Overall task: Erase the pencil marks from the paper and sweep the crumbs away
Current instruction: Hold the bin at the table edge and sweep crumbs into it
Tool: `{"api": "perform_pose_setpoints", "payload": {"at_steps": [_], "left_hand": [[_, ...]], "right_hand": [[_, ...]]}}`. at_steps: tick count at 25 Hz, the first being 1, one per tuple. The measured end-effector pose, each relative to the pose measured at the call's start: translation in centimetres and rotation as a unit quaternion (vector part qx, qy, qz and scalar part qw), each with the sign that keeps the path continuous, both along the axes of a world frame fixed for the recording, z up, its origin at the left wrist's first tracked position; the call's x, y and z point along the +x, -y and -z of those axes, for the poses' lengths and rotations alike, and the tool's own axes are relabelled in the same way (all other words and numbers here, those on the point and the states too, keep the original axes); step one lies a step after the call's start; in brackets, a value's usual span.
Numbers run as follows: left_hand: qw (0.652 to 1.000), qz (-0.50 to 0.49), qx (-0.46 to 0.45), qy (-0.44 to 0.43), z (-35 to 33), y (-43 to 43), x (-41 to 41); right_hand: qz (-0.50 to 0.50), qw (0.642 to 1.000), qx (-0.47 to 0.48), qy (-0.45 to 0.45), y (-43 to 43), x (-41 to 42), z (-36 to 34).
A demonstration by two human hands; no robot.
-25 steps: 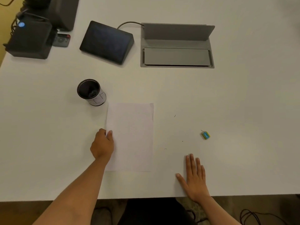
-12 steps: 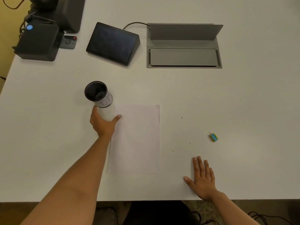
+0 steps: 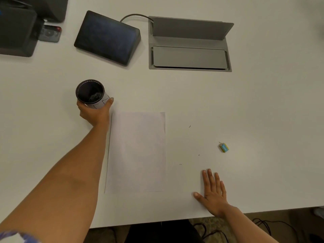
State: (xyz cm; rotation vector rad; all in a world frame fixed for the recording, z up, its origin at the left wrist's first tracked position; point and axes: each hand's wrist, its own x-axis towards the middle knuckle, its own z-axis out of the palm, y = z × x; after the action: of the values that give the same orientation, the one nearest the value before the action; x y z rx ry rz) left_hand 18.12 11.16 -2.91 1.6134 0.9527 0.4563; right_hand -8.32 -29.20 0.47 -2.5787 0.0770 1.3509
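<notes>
Fingers and thumb of the left hand [image 3: 95, 114] curl round a dark-lined cup [image 3: 91, 92] just beyond the top left corner of the paper [image 3: 138, 151]. The right hand [image 3: 213, 192] lies flat on the white table [image 3: 263, 111], fingers straight and holding nothing, right of the paper's lower corner. A few dark crumbs [image 3: 189, 126] dot the table right of the paper; a small blue-and-yellow eraser [image 3: 224, 147] sits farther right.

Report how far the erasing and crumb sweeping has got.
Done, apparently: the paper looks blank, and the eraser lies loose to its right. In hand: the left hand grips the dark cup; the right hand rests flat on the table. Left: a few dark crumbs lie between paper and eraser, unswept.
</notes>
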Motion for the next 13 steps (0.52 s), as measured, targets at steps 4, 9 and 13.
{"api": "perform_pose_setpoints", "payload": {"at_steps": [4,9,13], "left_hand": [[0.999,0.015,0.035,0.023,-0.1,-0.2,0.4],[0.992,0.056,0.066,0.092,-2.5,2.3,-1.7],[0.978,0.176,0.029,0.104,-4.0,7.1,-7.6]], "right_hand": [[0.008,1.0,0.009,-0.002,0.1,0.0,0.2],[0.008,1.0,0.009,0.021,0.3,-0.4,0.8],[0.015,0.995,0.0,0.095,0.2,-1.4,1.3]]}}
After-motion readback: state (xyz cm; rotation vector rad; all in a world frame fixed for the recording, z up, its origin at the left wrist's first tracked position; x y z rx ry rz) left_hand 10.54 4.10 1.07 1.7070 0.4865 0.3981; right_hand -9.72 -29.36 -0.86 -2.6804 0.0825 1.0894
